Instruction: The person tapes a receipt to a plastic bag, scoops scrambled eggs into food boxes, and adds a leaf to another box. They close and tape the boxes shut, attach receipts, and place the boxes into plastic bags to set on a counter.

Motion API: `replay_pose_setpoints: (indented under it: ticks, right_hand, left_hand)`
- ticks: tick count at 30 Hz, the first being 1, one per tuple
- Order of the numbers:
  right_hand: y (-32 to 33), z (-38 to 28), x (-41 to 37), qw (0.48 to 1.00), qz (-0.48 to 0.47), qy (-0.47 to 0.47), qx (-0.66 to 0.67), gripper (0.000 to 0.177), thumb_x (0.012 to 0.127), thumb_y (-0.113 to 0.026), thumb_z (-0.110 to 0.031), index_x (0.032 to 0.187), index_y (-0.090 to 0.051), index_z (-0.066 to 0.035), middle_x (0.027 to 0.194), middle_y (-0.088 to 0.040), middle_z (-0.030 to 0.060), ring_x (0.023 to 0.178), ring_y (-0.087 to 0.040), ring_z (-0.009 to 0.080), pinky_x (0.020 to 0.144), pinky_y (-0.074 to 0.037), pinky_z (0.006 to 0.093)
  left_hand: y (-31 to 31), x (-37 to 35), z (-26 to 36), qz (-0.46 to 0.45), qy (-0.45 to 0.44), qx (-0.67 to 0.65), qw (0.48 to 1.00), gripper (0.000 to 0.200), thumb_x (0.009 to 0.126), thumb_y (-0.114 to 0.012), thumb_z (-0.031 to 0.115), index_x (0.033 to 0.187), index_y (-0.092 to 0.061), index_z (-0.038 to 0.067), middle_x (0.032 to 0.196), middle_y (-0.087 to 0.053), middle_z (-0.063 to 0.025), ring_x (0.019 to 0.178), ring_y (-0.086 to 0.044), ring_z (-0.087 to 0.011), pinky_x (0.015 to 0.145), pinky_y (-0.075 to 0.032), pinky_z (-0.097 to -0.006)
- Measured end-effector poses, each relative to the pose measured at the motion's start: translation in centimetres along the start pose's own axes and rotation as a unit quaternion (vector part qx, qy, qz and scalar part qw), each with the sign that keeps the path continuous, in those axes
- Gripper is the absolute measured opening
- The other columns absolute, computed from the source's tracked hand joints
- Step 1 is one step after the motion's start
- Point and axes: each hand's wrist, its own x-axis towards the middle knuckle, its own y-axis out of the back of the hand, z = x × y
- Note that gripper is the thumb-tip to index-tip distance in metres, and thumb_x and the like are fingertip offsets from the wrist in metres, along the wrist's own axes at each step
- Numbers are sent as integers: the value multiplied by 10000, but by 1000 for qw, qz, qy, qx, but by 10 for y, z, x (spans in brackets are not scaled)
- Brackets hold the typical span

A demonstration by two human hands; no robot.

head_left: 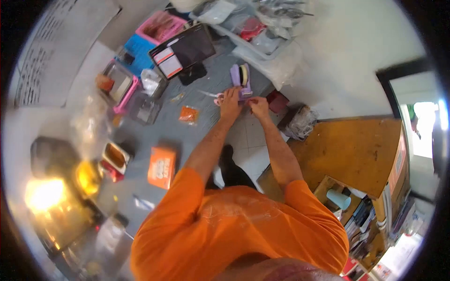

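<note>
A purple tape dispenser [248,75] with a pale roll of tape [243,76] stands near the right edge of the grey table. My left hand [229,105] lies against the dispenser's near left side, its fingers stretched out. Partly under that hand are scissors [217,99] with pink handles, their blades pointing left. My right hand [258,107] is at the dispenser's front end, just past the table edge. Its fingers are pinched together, and what sits between them is too small to make out. A small bag of orange bits [188,115] lies left of my left hand.
An orange box [162,167] lies nearer my body. Behind stand a tablet [183,50], a pink basket [161,25] and a clear bin of packets [253,35]. A lit lamp [45,196] glows at left. A wooden desk [344,150] stands at right.
</note>
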Motion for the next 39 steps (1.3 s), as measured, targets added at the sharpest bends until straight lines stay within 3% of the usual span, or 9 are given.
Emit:
replay_pose_setpoints:
  ticks: [3,6,10,16,22,27,31,35,39]
  right_hand:
    - [-8,25,1,908,201,198,-310,143,737,-658,-151,746,-701,-15,709,-695,36,652,-658,134,549,-499,286]
    - [-3,-2,-12,993,-3,-119,0,182,774,-664,-202,866,-686,-47,772,-679,43,545,-573,139,487,-429,266]
    - [-45,-32,-76,859,-209,-282,372,96,844,-613,-125,911,-617,-56,703,-572,18,516,-483,84,429,-334,219]
    - [-185,-100,-192,791,-584,-138,120,181,852,-642,-190,851,-634,-10,678,-585,42,471,-473,79,420,-351,226]
    - [-246,-85,-224,887,-436,-82,-126,363,793,-721,-328,688,-642,11,590,-595,29,404,-473,80,370,-345,241]
    - [-248,-54,-217,887,-461,21,-9,393,806,-709,-350,619,-631,-14,541,-577,13,417,-489,80,378,-353,241]
    - [-252,-71,-240,903,-426,4,-58,394,852,-634,-409,899,-631,-18,731,-643,45,537,-562,114,478,-430,259]
    - [-271,-70,-265,876,-372,-220,214,469,886,-587,-403,1131,-535,-7,916,-647,96,777,-615,146,613,-489,318]
    - [-284,-85,-250,934,-356,-21,14,450,897,-571,-391,1110,-570,5,1056,-601,123,857,-595,216,727,-480,319]
  left_hand:
    - [29,-48,9,26,26,-7,999,544,705,-722,173,1203,-504,160,1295,-443,-28,1249,-374,-239,992,-248,-570]
    - [83,-131,-1,65,21,-10,998,540,698,-733,220,1186,-510,160,1305,-431,-50,1264,-356,-258,1000,-231,-574]
    - [148,-248,-45,144,112,51,982,548,652,-776,316,1137,-557,185,1348,-388,-93,1280,-309,-350,1015,-201,-576]
    - [189,-318,-116,123,236,198,943,535,611,-791,332,1105,-596,271,1418,-319,-113,1284,-248,-437,981,-199,-622]
    - [184,-313,-154,141,235,150,950,578,536,-791,322,1090,-624,298,1381,-359,-136,1209,-352,-408,940,-271,-559]
    - [213,-306,-167,55,275,41,959,741,494,-801,345,1189,-558,263,1338,-402,-146,1181,-404,-387,926,-305,-565]
    - [215,-319,-194,107,245,-208,941,799,516,-801,388,1247,-512,238,1318,-418,-187,1159,-430,-399,932,-351,-547]
    - [222,-349,-156,113,329,-49,936,744,584,-785,413,1237,-511,184,1237,-485,-215,1132,-459,-389,963,-368,-472]
    - [235,-419,-187,256,278,-139,915,571,742,-708,372,1210,-513,109,1213,-496,-186,1070,-483,-366,939,-376,-458]
